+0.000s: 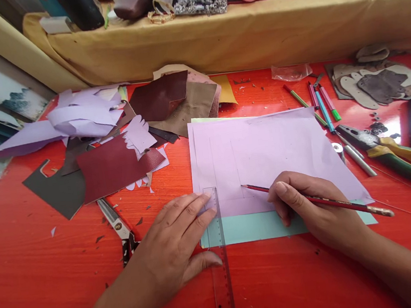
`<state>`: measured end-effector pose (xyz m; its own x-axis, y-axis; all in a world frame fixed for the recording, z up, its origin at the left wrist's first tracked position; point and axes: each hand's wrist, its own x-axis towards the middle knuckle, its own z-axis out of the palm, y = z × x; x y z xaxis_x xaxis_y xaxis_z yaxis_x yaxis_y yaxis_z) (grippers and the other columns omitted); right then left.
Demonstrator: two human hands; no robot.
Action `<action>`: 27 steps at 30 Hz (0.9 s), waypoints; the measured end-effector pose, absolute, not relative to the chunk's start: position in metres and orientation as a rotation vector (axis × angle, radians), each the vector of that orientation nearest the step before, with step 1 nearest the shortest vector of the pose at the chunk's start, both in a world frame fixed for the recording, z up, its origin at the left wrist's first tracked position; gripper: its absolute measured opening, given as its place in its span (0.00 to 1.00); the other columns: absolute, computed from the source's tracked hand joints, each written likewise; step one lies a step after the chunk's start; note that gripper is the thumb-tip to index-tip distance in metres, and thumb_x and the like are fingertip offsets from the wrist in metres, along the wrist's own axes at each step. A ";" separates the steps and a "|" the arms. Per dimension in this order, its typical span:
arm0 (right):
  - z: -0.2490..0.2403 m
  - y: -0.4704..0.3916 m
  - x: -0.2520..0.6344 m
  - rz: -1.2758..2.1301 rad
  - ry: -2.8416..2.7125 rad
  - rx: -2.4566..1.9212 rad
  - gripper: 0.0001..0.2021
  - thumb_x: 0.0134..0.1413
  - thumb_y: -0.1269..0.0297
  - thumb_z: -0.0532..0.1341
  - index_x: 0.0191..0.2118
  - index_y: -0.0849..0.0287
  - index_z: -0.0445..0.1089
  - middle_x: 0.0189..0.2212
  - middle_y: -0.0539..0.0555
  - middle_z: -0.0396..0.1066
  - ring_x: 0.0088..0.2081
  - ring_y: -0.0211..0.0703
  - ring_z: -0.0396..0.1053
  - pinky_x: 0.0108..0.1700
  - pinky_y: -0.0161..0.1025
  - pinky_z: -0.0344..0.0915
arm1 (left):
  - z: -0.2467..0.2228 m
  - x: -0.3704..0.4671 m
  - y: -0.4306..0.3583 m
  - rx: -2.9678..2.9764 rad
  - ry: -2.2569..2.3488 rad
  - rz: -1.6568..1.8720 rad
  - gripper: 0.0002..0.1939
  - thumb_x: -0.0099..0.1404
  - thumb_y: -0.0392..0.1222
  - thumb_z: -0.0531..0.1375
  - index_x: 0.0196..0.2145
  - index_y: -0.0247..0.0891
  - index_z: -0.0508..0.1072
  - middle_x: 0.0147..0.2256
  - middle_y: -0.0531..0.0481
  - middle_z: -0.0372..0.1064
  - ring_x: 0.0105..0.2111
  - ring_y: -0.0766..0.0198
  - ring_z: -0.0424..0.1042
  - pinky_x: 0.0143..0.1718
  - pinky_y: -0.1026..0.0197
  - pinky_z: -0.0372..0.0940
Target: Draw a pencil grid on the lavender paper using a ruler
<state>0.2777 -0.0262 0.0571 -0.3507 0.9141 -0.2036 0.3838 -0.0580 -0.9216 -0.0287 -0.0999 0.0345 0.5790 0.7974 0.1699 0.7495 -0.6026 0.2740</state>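
Pencil [317, 201] gripped in right hand [311, 206], tip on lilac paper [265, 151]; left hand [175, 244] flat, open, pressing clear ruler [218, 253].

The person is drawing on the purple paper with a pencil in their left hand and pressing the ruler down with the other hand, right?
Not quite. The head view shows the pencil in the right hand, its tip on the purple paper. The left hand is the one pressing the ruler down.

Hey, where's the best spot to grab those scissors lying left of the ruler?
Probably the scissors' dark handle loops, which show just beside the left hand. The blades point up and left, away from the person, so coming from the near side meets the handles first.
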 end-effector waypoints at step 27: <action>0.056 -0.026 0.280 1.416 -1.741 -1.366 0.27 0.75 0.37 0.58 0.32 0.54 0.73 0.21 0.49 0.71 0.23 0.41 0.67 0.27 0.38 0.62 | 0.037 -0.028 -0.099 2.678 1.286 0.390 0.31 0.83 0.62 0.52 0.67 0.35 0.69 0.72 0.39 0.66 0.71 0.47 0.62 0.72 0.45 0.57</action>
